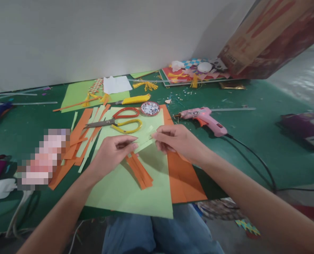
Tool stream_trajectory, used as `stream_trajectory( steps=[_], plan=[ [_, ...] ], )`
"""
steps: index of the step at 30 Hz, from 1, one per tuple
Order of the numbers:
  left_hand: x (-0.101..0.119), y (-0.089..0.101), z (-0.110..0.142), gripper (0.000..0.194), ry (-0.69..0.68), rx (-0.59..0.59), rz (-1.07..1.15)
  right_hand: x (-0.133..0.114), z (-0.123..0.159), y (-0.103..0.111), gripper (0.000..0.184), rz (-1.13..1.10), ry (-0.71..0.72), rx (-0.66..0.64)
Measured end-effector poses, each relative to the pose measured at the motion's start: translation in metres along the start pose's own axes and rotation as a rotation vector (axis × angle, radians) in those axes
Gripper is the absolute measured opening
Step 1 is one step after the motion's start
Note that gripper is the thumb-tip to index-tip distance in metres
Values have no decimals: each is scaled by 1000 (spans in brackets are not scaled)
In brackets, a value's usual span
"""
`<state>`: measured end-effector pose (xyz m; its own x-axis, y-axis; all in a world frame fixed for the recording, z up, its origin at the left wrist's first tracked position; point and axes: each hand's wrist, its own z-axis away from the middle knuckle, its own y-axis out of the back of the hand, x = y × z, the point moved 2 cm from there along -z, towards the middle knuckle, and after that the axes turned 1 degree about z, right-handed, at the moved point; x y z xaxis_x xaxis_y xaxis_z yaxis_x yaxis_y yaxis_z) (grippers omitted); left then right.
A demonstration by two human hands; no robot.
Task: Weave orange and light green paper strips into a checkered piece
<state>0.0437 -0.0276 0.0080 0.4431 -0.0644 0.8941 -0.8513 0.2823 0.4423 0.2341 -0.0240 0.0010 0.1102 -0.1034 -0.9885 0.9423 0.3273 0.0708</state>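
Between my two hands stretches a pale green paper strip [145, 144]. My left hand [114, 151] pinches its left end, and orange paper strips [139, 172] hang down below those fingers. At the strip's other end, the fingertips of my right hand [176, 141] are closed on it. Beneath both hands lies a light green paper sheet [136, 197], on top of an orange sheet [185, 180]. Scissors [114, 121] with red and yellow handles rest just beyond my left hand. A small round dish of sequins [150, 108] sits past the strip.
A pink glue gun [204, 118] lies to the right, its black cord running to the table's edge. Cut orange and green strips [85, 141] are heaped on the left. A yellow utility knife [136, 99] lies farther back. A cardboard box [273, 38] stands at the back right.
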Motion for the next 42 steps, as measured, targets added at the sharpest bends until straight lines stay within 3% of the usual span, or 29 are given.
stream_trajectory(
  steps=[7,10,12,14,17,24,28,35,42],
  plan=[
    [-3,2,-2,23,1,66,19,-2,-1,14,28,-78,31,287],
    [-5,2,-2,23,1,67,34,-4,-1,21,38,-195,110,448],
    [-6,2,-2,24,4,69,53,-3,-1,23,48,-240,137,486],
    [-5,2,-3,24,5,68,74,-1,-2,21,47,-180,122,444],
    [-2,2,-3,21,-16,27,104,2,-2,13,21,-15,88,302],
    [2,-3,2,23,32,-26,27,-1,1,-13,28,146,-48,-91],
    [3,-5,2,22,34,-48,12,-1,1,-14,36,116,-21,-39],
    [4,-4,1,31,-116,-68,-126,-1,2,-9,38,148,-2,47],
    [6,-6,3,30,-181,-21,-226,-3,2,-19,51,238,-33,-73]
  ],
)
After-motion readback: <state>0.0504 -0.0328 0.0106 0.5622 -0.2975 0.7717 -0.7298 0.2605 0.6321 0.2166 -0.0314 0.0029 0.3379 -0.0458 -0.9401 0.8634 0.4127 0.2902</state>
